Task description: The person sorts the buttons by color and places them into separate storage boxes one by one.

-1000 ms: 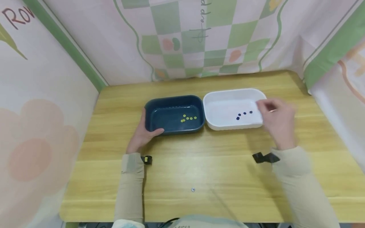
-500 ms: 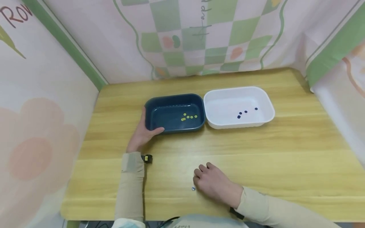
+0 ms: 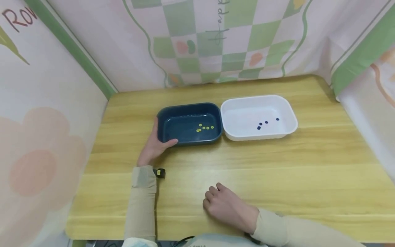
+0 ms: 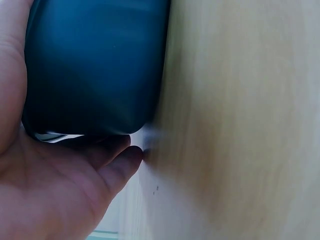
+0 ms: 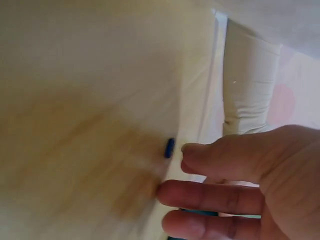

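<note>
My left hand (image 3: pixel 152 145) grips the left end of a dark blue tray (image 3: pixel 176 129), its thumb along the front rim. In the left wrist view the fingers curl around the tray's end wall. Several small yellow buttons (image 3: pixel 203 128) lie in the right half of that tray. My right hand (image 3: pixel 229 208) is low over the front of the table, fingers bent. A small blue button-like disc (image 5: pixel 170 148) sits just beyond the thumb tip in the right wrist view, with thumb and fingers apart. The right hand hides this disc in the head view.
A white tray (image 3: pixel 240 116) stands against the right side of the dark blue one, with several small dark blue buttons (image 3: pixel 266 122) inside. Both stand on a wooden table (image 3: pixel 185 178). Patterned cloth (image 3: pixel 200 41) hangs behind and at the sides.
My right hand has come from the white tray's right end down to the disc at the table's front, then shifted slightly left over it. My left hand has stayed on the dark blue tray.
</note>
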Tool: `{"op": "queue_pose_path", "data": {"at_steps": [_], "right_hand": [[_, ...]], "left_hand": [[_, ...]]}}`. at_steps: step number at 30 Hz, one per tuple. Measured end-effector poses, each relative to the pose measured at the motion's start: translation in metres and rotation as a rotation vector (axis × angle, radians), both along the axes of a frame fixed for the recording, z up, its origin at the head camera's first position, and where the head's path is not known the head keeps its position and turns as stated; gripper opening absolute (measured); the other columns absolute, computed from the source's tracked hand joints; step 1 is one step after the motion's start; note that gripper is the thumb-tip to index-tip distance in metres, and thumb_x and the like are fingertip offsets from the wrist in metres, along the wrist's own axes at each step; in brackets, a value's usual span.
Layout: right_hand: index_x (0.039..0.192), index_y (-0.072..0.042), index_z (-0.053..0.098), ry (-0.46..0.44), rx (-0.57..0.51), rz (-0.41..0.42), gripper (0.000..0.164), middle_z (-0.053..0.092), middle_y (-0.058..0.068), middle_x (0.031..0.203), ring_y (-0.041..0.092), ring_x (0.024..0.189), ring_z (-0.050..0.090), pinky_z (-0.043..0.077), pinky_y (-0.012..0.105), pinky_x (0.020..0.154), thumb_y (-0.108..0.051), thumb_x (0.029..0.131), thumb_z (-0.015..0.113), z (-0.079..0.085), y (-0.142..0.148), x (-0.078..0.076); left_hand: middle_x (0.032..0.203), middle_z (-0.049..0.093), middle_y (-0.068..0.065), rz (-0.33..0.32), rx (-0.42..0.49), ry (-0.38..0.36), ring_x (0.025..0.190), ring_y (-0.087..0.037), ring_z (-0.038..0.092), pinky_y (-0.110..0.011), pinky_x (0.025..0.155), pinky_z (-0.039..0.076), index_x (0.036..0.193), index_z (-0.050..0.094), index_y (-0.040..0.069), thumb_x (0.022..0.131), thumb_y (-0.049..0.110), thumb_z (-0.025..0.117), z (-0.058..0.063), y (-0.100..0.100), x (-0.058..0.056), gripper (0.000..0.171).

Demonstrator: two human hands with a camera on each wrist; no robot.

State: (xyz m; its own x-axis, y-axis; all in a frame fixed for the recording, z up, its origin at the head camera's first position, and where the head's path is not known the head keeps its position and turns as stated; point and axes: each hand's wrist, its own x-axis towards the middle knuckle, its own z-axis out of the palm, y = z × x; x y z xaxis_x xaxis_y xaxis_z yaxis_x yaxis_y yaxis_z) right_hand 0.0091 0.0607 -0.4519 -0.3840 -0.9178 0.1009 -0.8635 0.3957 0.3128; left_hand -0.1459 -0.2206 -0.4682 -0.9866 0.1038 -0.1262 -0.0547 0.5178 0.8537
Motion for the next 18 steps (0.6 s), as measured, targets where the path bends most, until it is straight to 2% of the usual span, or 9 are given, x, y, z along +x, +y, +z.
{"op": "queue_pose_path", "data": {"at_steps": [4,10,12,15,18], "right_hand": [[0.067,-0.017,0.066,0.036,-0.013,0.02,0.017,0.05,-0.003,0.068,0.014,0.06,0.04,0.034,0.026,0.058,-0.017,0.083,0.061,-0.001,0.0,0.003],[0.065,-0.015,0.063,0.073,-0.019,0.028,0.034,0.044,-0.002,0.064,0.013,0.058,0.034,0.03,0.025,0.057,-0.004,0.085,0.037,-0.006,-0.001,0.002],[0.065,-0.014,0.062,0.072,-0.031,0.019,0.036,0.042,-0.002,0.063,0.013,0.058,0.033,0.032,0.025,0.056,-0.003,0.085,0.033,-0.007,-0.001,0.001],[0.065,-0.013,0.06,0.063,-0.05,0.0,0.032,0.041,-0.002,0.064,0.013,0.058,0.034,0.034,0.025,0.055,-0.005,0.084,0.036,-0.009,0.001,0.0],[0.066,-0.013,0.059,0.037,-0.042,-0.021,0.022,0.042,-0.002,0.065,0.013,0.059,0.039,0.037,0.025,0.055,-0.01,0.084,0.046,-0.01,0.004,-0.001]], "left_hand": [[0.161,-0.011,0.008,0.003,0.011,-0.006,0.147,-0.018,-0.002,-0.048,0.118,0.009,0.151,-0.016,0.039,0.081,0.043,0.078,0.0,0.0,0.0,0.117],[0.161,-0.011,0.01,0.002,0.007,-0.006,0.147,-0.019,-0.001,-0.049,0.118,0.009,0.151,-0.016,0.04,0.081,0.043,0.078,0.001,-0.001,-0.001,0.117],[0.161,-0.011,0.009,-0.003,-0.003,-0.002,0.147,-0.02,-0.001,-0.049,0.118,0.009,0.15,-0.017,0.04,0.081,0.043,0.078,0.001,-0.001,-0.002,0.117],[0.161,-0.011,0.007,-0.006,-0.017,0.0,0.147,-0.02,-0.001,-0.049,0.118,0.01,0.152,-0.016,0.035,0.081,0.043,0.077,-0.001,-0.002,-0.001,0.118],[0.162,-0.011,0.005,-0.004,-0.018,-0.003,0.147,-0.02,-0.001,-0.049,0.118,0.01,0.153,-0.015,0.032,0.081,0.044,0.077,-0.002,-0.002,0.0,0.118]]}}
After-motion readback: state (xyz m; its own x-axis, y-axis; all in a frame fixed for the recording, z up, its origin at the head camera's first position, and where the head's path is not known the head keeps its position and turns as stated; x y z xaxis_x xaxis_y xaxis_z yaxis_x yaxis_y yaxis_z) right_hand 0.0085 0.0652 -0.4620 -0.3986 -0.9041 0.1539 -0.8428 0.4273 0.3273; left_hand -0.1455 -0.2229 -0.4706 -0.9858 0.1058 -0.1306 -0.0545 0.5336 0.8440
